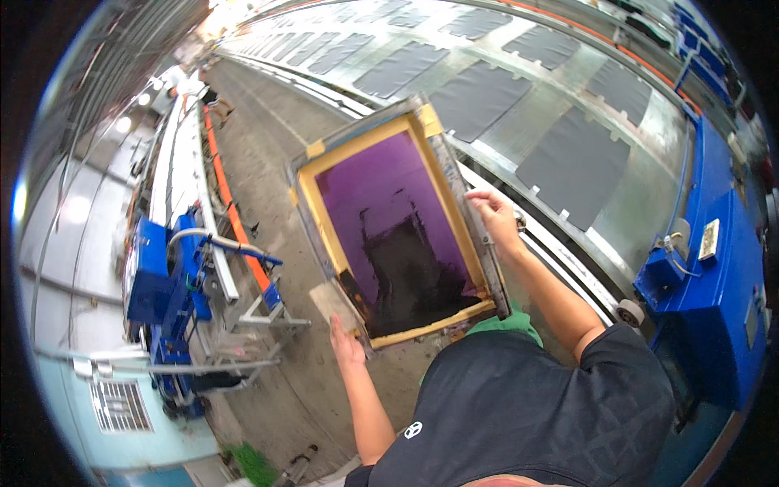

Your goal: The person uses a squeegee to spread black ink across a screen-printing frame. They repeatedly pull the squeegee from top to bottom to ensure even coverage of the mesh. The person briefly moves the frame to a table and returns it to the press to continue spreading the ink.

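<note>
A screen printing frame [475, 235] is held tilted in front of my body, its inner border lined with yellowish tape. Purple mesh [377, 183] fills it, and black ink [398, 272] is smeared over the lower half. My right hand [497, 217] grips the right side bar with bent fingers. At the lower left corner my left hand [347, 345] holds the frame, some fingers hidden beneath it. A pale flat board [331, 303] juts out beside that corner, touching my left thumb; its other end is dark with ink.
A long metal printing table [600, 223] with dark grey fabric pieces [576, 166] runs along my right. Blue machine housing [714, 300] stands near its end. On the left are another blue machine [158, 272] and an orange rail [231, 203]. A person [213, 99] is far down the aisle.
</note>
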A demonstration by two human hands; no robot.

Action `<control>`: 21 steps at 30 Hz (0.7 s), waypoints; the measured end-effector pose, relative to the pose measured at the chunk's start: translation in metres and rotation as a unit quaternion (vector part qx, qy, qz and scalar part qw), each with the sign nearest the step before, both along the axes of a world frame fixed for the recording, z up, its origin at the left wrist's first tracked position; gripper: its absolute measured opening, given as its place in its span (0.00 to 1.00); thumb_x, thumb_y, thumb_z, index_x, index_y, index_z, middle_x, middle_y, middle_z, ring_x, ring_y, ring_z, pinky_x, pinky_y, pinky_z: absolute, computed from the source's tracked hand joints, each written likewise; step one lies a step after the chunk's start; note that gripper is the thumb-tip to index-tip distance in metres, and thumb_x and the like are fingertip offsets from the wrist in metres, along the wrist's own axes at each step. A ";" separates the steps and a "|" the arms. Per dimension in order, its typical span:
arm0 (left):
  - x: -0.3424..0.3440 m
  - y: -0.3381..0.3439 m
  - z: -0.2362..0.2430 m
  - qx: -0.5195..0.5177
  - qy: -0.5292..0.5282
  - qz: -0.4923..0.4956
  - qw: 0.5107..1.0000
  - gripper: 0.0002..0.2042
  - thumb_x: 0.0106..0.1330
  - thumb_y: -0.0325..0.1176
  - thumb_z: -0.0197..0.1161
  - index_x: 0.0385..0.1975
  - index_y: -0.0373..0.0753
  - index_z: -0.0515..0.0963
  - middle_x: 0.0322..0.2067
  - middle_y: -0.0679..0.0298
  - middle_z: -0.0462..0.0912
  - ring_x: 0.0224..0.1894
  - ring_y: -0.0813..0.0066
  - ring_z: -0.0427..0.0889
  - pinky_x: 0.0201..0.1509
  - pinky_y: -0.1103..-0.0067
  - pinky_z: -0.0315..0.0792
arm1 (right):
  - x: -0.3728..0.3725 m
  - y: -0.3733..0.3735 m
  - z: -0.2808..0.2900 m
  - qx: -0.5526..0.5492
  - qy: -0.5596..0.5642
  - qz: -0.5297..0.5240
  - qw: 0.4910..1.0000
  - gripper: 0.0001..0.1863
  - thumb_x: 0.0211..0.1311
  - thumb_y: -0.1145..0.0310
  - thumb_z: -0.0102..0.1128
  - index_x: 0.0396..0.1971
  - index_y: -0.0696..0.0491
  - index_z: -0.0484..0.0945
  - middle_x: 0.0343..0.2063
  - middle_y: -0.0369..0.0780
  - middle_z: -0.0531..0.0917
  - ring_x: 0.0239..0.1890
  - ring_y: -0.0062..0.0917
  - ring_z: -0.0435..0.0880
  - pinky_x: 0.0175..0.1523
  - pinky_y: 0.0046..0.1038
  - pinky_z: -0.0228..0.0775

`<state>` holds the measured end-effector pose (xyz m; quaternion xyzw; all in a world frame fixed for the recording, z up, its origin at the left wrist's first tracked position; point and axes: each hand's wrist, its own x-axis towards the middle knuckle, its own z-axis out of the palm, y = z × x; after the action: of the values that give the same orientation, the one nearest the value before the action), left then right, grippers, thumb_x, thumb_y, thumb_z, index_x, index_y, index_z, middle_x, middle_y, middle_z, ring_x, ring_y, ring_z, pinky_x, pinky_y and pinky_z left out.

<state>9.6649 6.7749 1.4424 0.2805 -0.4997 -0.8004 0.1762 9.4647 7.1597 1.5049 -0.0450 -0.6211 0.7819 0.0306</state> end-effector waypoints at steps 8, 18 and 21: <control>-0.335 0.046 0.049 0.015 0.073 -0.293 0.953 0.24 0.71 0.41 0.68 0.58 0.31 0.74 0.54 0.61 0.82 0.54 0.71 0.81 0.60 0.72 0.74 | -0.122 0.089 -0.012 -0.023 0.022 -0.271 0.962 0.10 0.72 0.68 0.61 0.49 0.52 0.84 0.27 0.23 0.77 0.21 0.06 0.62 0.25 0.14 0.52; -0.648 0.177 0.038 -0.016 -0.017 -0.519 0.854 0.24 0.67 0.45 0.72 0.52 0.31 0.80 0.50 0.61 0.85 0.51 0.73 0.82 0.58 0.74 0.73 | -0.257 0.185 -0.065 0.160 0.006 -0.507 0.847 0.20 0.71 0.72 0.60 0.61 0.51 0.75 0.39 0.34 0.82 0.35 0.16 0.77 0.40 0.22 0.69; -0.710 0.194 0.009 -0.071 -0.060 -0.552 0.829 0.24 0.67 0.46 0.71 0.53 0.31 0.80 0.50 0.61 0.85 0.50 0.73 0.82 0.55 0.74 0.74 | -0.289 0.184 -0.107 0.230 -0.033 -0.546 0.805 0.22 0.69 0.71 0.62 0.62 0.51 0.73 0.47 0.42 0.83 0.47 0.27 0.83 0.54 0.31 0.73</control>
<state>8.9550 6.9691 1.4517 -0.0075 -0.6360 -0.7083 -0.3061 9.1759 7.3441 1.3975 -0.3937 -0.6563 0.4686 0.4412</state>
